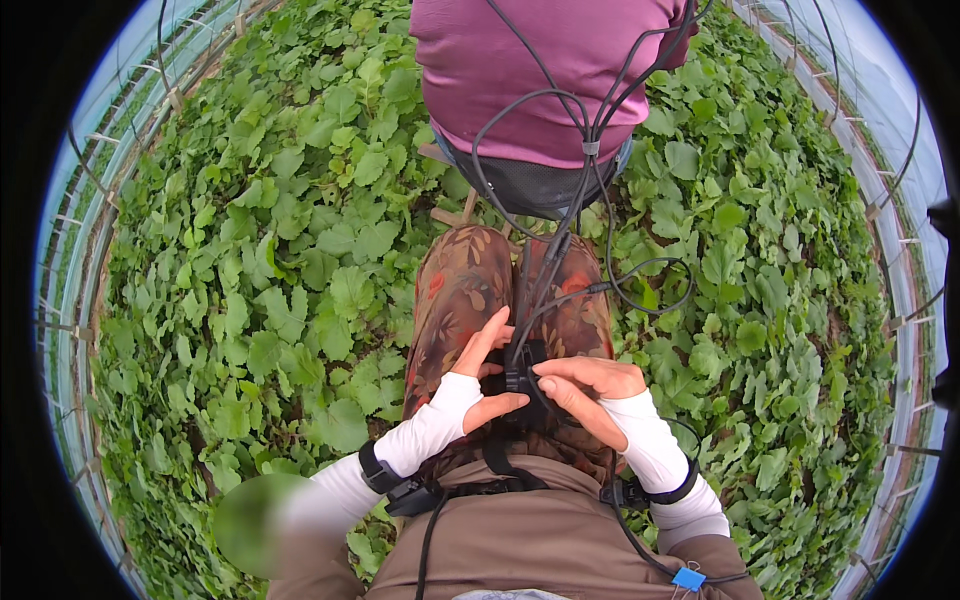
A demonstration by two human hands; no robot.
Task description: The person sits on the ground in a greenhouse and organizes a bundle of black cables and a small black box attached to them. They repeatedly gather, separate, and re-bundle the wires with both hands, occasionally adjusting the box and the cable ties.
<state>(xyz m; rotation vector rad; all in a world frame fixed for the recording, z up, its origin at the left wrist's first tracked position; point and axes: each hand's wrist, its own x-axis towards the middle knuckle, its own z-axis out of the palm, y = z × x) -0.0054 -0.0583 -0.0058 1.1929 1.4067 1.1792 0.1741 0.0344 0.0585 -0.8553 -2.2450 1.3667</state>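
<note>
My left hand (487,364) is beside a black cable hub or device (525,371) in my lap, its fingers spread; whether it presses on the device is unclear. My right hand (592,386) is at the other side of it, thumb and index finger close together near a thin black cable; a grip cannot be made out. Several black cables (581,195) run from the device up over my knees, bundled by a grey tie (591,148). Both wrists carry black straps with small devices over white sleeves. Patterned trousers (465,292) cover my legs.
A person in a purple top (525,90) sits close in front, back towards me, with cables hanging behind. Leafy green plants (300,300) grow on both sides. Wooden pieces (450,217) show by my knees. Curved plastic sheeting edges both sides. A blue clip (688,578) holds a cable at my right.
</note>
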